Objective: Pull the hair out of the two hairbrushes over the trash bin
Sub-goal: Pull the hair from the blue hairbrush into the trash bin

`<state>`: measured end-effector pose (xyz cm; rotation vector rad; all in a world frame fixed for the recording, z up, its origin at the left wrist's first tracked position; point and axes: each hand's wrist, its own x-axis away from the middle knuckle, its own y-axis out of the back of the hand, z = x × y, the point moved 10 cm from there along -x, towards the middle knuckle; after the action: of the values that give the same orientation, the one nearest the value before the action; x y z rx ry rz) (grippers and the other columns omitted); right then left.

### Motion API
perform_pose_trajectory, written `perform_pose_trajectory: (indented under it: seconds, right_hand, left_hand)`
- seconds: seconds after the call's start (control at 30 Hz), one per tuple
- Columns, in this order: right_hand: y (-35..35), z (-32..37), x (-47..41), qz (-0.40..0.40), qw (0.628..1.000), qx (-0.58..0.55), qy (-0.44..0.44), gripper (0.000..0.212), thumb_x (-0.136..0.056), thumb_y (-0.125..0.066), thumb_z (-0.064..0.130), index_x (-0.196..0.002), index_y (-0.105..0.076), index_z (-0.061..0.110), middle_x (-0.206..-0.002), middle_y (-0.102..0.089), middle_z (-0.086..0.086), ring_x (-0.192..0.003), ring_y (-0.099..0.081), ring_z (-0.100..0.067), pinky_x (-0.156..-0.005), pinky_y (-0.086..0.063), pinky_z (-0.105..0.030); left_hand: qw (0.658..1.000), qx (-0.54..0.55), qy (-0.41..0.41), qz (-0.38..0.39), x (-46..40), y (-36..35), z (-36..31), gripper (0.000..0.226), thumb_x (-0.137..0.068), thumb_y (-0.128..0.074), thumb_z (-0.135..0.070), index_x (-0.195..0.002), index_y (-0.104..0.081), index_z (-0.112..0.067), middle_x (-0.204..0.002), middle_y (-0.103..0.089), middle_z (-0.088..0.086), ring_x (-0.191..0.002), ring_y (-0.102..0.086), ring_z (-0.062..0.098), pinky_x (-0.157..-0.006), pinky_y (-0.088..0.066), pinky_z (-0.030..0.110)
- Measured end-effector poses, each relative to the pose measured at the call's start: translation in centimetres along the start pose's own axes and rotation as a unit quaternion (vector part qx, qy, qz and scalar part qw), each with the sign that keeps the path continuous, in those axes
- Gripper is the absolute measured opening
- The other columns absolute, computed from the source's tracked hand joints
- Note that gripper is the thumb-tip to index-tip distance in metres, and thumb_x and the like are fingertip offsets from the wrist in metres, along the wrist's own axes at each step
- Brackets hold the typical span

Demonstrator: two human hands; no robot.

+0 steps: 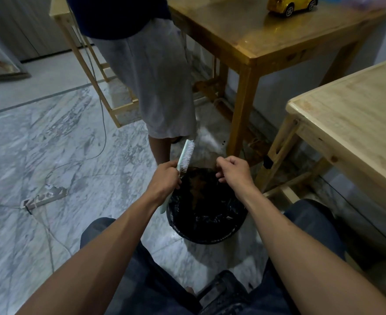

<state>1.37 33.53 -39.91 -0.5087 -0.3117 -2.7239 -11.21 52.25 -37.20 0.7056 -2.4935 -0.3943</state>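
Left hand point(164, 176) clamped on hairbrush point(186, 156) over trash bin point(206, 233); right hand point(231, 170) fingers pinched together, strands unclear. Bristles near clean; second brush unseen.

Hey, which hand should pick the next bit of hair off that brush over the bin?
Probably the right hand: it hangs pinched above the trash bin, facing the bristles, while the left hand grips the hairbrush.
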Motion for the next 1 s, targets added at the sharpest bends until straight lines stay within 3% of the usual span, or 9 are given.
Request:
perform_pose_trajectory:
  seconds: [0.1,0.2,0.23,0.37,0.47,0.67,0.8,0.9,1.0]
  right_hand:
    - [-0.8,-0.6,0.4,0.042,0.999,0.024,-0.022,0.009,-0.088,-0.072,0.018,-0.091,-0.067,0.011,-0.087,-0.069,-0.005,-0.067,-0.065,-0.015,-0.063,-0.057,-0.032]
    - [-3.6,-0.5,0.7,0.130,0.990,0.046,0.009,0.054,-0.082,-0.075,0.008,-0.132,-0.057,0.014,-0.121,-0.065,-0.002,-0.075,-0.070,-0.019,-0.054,-0.054,-0.027]
    - [-4.5,-0.3,0.9,0.160,0.986,0.042,0.017,0.058,-0.082,-0.073,0.009,-0.137,-0.056,0.016,-0.125,-0.064,-0.001,-0.075,-0.071,-0.020,-0.052,-0.054,-0.025]
    - [-5.9,-0.1,1.2,0.216,0.976,0.012,0.005,0.010,-0.092,-0.069,0.014,-0.101,-0.072,0.016,-0.084,-0.075,-0.002,-0.058,-0.065,-0.014,-0.051,-0.051,-0.020]
    - [-4.2,-0.3,0.2,0.152,0.988,-0.017,0.008,0.007,-0.092,-0.073,0.013,-0.086,-0.074,0.011,-0.061,-0.067,0.001,-0.051,-0.057,-0.011,-0.047,-0.048,-0.018]
    - [-1.0,0.1,-0.8,0.066,0.988,-0.140,0.009,0.007,-0.093,-0.072,0.011,-0.091,-0.077,0.006,-0.064,-0.065,-0.003,-0.051,-0.055,-0.009,-0.051,-0.048,-0.021]
    - [-1.5,-1.0,-0.4,0.084,0.993,-0.081,-0.012,0.008,-0.095,-0.070,0.012,-0.094,-0.077,0.007,-0.075,-0.068,-0.008,-0.053,-0.057,-0.010,-0.051,-0.051,-0.022]
    - [-3.3,-2.4,0.4,0.141,0.982,0.118,-0.036,0.033,-0.098,-0.062,0.011,-0.130,-0.064,0.007,-0.109,-0.067,-0.012,-0.061,-0.067,-0.016,-0.049,-0.055,-0.024]
    - [-4.3,-2.1,0.4,0.131,0.978,0.158,-0.040,0.071,-0.092,-0.063,0.014,-0.157,-0.036,0.022,-0.103,-0.063,-0.003,-0.077,-0.074,-0.024,-0.057,-0.058,-0.032]
  left_hand:
    - [1.000,0.013,0.018,0.001,-0.1,0.0,0.3,0.046,-0.082,-0.037,0.006,-0.110,-0.071,-0.005,-0.072,-0.068,0.017,-0.065,-0.063,0.029,-0.072,-0.059,0.047]
    - [1.000,0.012,0.006,0.021,0.2,-0.9,-0.4,0.040,-0.080,-0.038,0.006,-0.099,-0.071,-0.003,-0.055,-0.064,0.011,-0.054,-0.060,0.029,-0.060,-0.053,0.038]
    - [1.000,0.005,-0.003,0.029,0.3,-1.2,-0.6,0.038,-0.079,-0.039,0.003,-0.095,-0.072,-0.006,-0.054,-0.063,0.012,-0.053,-0.060,0.030,-0.059,-0.052,0.037]
    - [0.998,-0.039,-0.038,0.038,0.4,-1.2,-1.6,0.035,-0.073,-0.042,-0.005,-0.084,-0.070,-0.023,-0.058,-0.065,0.017,-0.056,-0.063,0.033,-0.060,-0.055,0.047]
    - [0.997,-0.067,-0.047,0.003,0.7,0.1,-1.8,0.035,-0.072,-0.042,-0.006,-0.086,-0.069,-0.023,-0.070,-0.068,0.025,-0.058,-0.062,0.030,-0.056,-0.053,0.044]
    - [0.991,-0.124,-0.024,-0.046,1.1,1.7,-0.3,0.037,-0.074,-0.040,-0.009,-0.100,-0.067,-0.009,-0.077,-0.067,0.015,-0.066,-0.062,0.028,-0.062,-0.051,0.039]
    - [0.990,-0.132,-0.013,-0.046,1.0,1.8,0.2,0.043,-0.068,-0.039,-0.014,-0.100,-0.066,-0.010,-0.080,-0.069,0.015,-0.073,-0.067,0.032,-0.071,-0.056,0.044]
    - [0.989,-0.139,-0.025,-0.031,1.1,1.4,-0.6,0.036,-0.075,-0.041,-0.012,-0.101,-0.067,-0.011,-0.077,-0.070,0.015,-0.066,-0.066,0.028,-0.063,-0.052,0.038]
    - [0.987,-0.140,-0.068,-0.029,1.4,1.0,-1.9,0.036,-0.078,-0.042,-0.012,-0.103,-0.068,-0.012,-0.082,-0.071,0.018,-0.067,-0.066,0.029,-0.060,-0.053,0.040]
